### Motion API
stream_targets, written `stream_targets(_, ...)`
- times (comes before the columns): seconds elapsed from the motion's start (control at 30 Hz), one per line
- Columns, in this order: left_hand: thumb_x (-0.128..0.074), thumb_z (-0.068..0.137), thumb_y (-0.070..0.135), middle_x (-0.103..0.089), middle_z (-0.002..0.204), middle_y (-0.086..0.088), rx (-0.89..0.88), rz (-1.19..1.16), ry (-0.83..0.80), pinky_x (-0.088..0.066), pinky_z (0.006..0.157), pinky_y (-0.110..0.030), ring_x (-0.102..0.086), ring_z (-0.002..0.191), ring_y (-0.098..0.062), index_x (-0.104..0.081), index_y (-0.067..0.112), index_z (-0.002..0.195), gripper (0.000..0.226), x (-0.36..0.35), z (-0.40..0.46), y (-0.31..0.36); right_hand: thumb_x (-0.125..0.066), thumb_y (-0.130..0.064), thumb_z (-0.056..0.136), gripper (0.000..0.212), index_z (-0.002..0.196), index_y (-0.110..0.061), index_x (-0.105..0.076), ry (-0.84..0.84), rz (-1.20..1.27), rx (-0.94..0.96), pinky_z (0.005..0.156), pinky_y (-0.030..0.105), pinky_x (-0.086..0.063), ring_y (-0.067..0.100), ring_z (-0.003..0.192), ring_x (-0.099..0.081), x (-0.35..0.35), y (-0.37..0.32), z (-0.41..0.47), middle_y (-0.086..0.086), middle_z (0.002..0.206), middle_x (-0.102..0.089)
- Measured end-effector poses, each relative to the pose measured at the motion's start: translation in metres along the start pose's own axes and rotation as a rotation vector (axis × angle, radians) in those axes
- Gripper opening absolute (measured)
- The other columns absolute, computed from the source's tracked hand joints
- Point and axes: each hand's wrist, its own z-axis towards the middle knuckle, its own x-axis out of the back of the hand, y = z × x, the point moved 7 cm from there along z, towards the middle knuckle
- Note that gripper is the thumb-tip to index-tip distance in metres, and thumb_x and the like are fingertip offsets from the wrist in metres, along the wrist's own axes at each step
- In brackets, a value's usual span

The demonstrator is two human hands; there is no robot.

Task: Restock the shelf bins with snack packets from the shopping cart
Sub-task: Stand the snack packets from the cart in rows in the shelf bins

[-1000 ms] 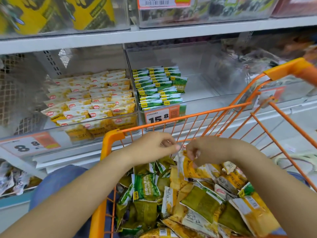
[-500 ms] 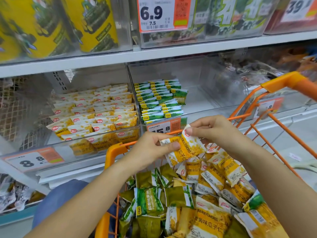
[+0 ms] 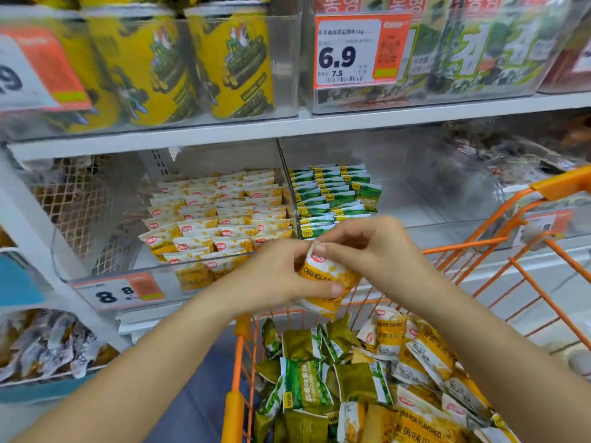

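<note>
A yellow-and-white crab roe snack packet (image 3: 329,278) is held above the orange shopping cart (image 3: 543,254). My left hand (image 3: 275,279) grips its lower part with the thumb across the front. My right hand (image 3: 361,247) pinches its top edge. The cart holds several loose yellow packets (image 3: 425,353) and green packets (image 3: 303,385). Behind my hands, a clear shelf bin (image 3: 96,251) holds rows of matching yellow packets (image 3: 217,215). The bin to its right holds rows of green packets (image 3: 332,193).
Price tags 8.8 (image 3: 118,290) and 6.9 (image 3: 358,49) hang on the shelf fronts. Yellow canisters (image 3: 230,59) and green seaweed packs (image 3: 479,46) fill the upper shelf. The right part of the green bin (image 3: 447,199) is bare. A lower bin (image 3: 48,343) sits at left.
Both hands rose out of the cart with one yellow packet, from among the pile up to the level of the bin fronts. The camera tilted upward.
</note>
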Motion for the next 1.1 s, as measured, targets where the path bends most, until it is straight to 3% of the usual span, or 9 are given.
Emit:
stream_targets(0.1,-0.082,0.073,0.021,-0.075,0.087,-0.002,0.107,0.079,0.036,-0.054,0.078,-0.034,-0.071,0.084,-0.019,-0.072,0.009,0.094,0.027,0.039,-0.021,-0.011,-0.071,-0.022,0.084,0.011,0.082,-0.033,-0.069,0.181,-0.058,0.062,0.059,0.019,-0.046,0.004,0.059,-0.059,-0.004,-0.011,0.013,-0.017,0.075,-0.068)
stream_targets(0.2,-0.083,0.073,0.022,-0.075,0.092,-0.006,0.201,0.126,0.207,-0.054,0.077,-0.030,-0.070,0.087,-0.022,-0.069,0.008,0.100,0.034,0.098,-0.055,-0.024,-0.061,-0.029,0.091,0.019,0.109,-0.026,-0.064,0.265,-0.207,-0.003,0.078,0.034,-0.051,0.007,0.081,-0.061,-0.004,-0.001,0.027,-0.014,0.097,-0.065)
stream_targets(0.3,-0.084,0.072,0.026,-0.071,0.088,-0.004,0.263,0.174,0.481,-0.053,0.076,-0.032,-0.068,0.081,-0.018,-0.066,0.018,0.097,0.032,0.165,-0.089,-0.036,-0.052,-0.037,0.095,0.044,0.136,-0.022,-0.046,0.158,-0.428,-0.101,0.093,0.039,-0.045,0.018,0.118,-0.053,-0.014,0.026,0.036,-0.002,0.130,-0.056)
stream_targets(0.37,-0.080,0.075,0.020,-0.068,0.082,-0.002,0.290,0.220,0.620,-0.050,0.068,-0.030,-0.062,0.073,-0.016,-0.067,0.021,0.091,0.021,0.197,-0.102,-0.046,-0.045,-0.044,0.097,0.053,0.143,-0.020,-0.038,0.062,-0.507,-0.158,0.095,0.041,-0.044,0.024,0.121,-0.052,-0.025,0.043,0.034,0.003,0.137,-0.052)
stream_targets(0.43,-0.080,0.076,0.020,-0.063,0.075,-0.004,0.360,0.319,0.685,-0.042,0.058,-0.030,-0.056,0.067,-0.018,-0.067,0.019,0.084,0.015,0.217,-0.104,-0.063,-0.037,-0.050,0.097,0.054,0.140,-0.018,-0.042,-0.003,-0.701,-0.138,0.092,0.041,-0.044,0.028,0.112,-0.057,-0.036,0.053,0.032,0.006,0.124,-0.062)
stream_targets(0.57,-0.083,0.072,0.026,-0.066,0.094,-0.005,0.575,0.505,0.571,-0.037,0.067,-0.030,-0.056,0.084,-0.020,-0.070,0.014,0.095,0.029,0.227,-0.088,-0.109,-0.018,-0.056,0.092,0.065,0.119,-0.018,-0.062,-0.016,-0.976,-0.018,0.082,0.038,-0.041,0.030,0.092,-0.062,-0.044,0.058,0.031,0.006,0.089,-0.070)
stream_targets(0.8,-0.080,0.077,0.026,-0.055,0.137,-0.010,0.671,0.621,0.423,-0.043,0.095,-0.034,-0.053,0.121,-0.028,-0.059,0.008,0.129,0.058,0.215,-0.052,-0.151,-0.023,-0.050,0.091,0.061,0.103,-0.014,-0.071,0.075,-0.943,0.067,0.075,0.039,-0.045,0.033,0.080,-0.064,-0.044,0.053,0.028,0.007,0.086,-0.072)
stream_targets(0.93,-0.077,0.080,0.020,-0.054,0.139,-0.008,0.649,0.637,0.418,-0.043,0.096,-0.033,-0.053,0.122,-0.027,-0.058,0.008,0.130,0.054,0.207,-0.038,-0.161,-0.023,-0.049,0.092,0.059,0.101,-0.015,-0.070,0.083,-0.947,0.069,0.077,0.040,-0.045,0.032,0.081,-0.064,-0.043,0.053,0.027,0.006,0.088,-0.071)
stream_targets(1.1,-0.076,0.081,0.017,-0.060,0.130,-0.007,0.656,0.650,0.392,-0.043,0.082,-0.029,-0.057,0.103,-0.022,-0.065,0.012,0.121,0.041,0.207,-0.037,-0.160,-0.023,-0.052,0.093,0.059,0.110,-0.016,-0.067,0.036,-0.924,0.070,0.085,0.040,-0.041,0.032,0.093,-0.062,-0.045,0.056,0.030,0.006,0.098,-0.070)
